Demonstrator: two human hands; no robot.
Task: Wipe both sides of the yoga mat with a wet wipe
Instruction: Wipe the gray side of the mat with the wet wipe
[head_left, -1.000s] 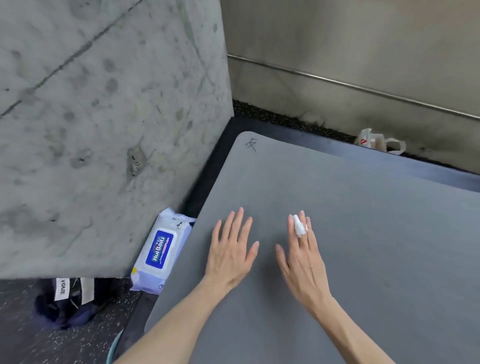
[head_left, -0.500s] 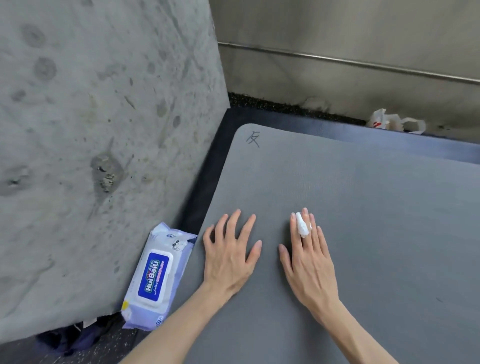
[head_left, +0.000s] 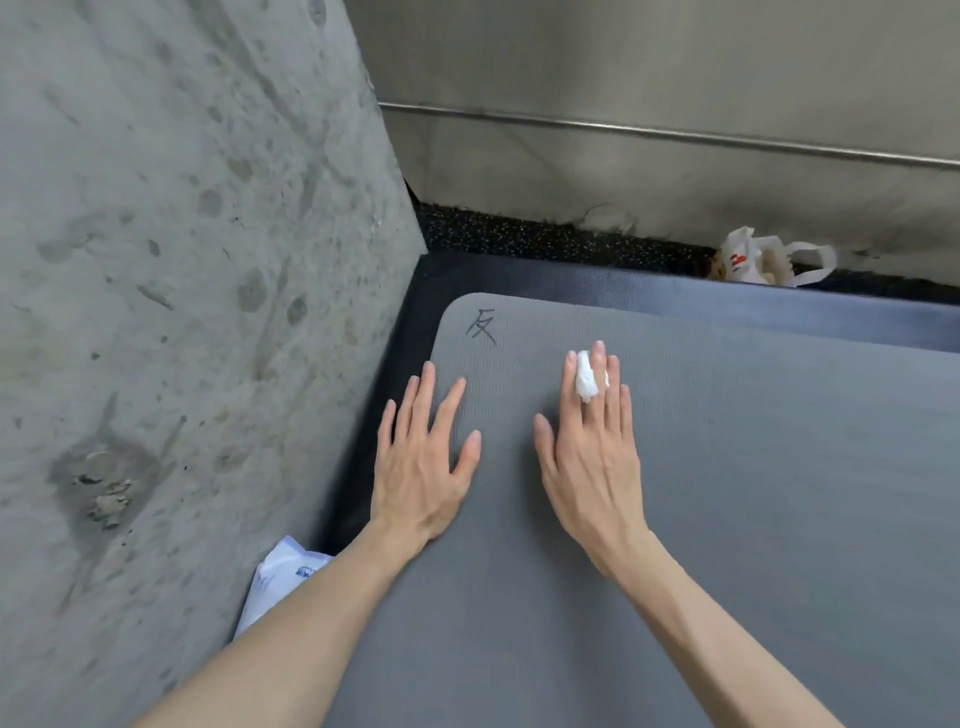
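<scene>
Both hands flat, palms down on the grey yoga mat (head_left: 727, 493), fingers straight. Left hand (head_left: 423, 462) mid-frame, fingers spread, holding nothing. Right hand (head_left: 589, 452) just right of it, with a small wadded white wet wipe (head_left: 587, 375) wedged between index and middle fingers near the tips. Yoga mat fills centre to lower right; its rounded corner sits up-centre with a handwritten mark (head_left: 482, 326) beside it. Darker mat (head_left: 779, 304) underneath shows along the top and left edges. Wipes pack (head_left: 278, 582) at lower left, partly hidden by the left forearm, against the concrete wall (head_left: 182, 312). White plastic bag (head_left: 763, 257) upper right on the speckled floor (head_left: 545, 234).
</scene>
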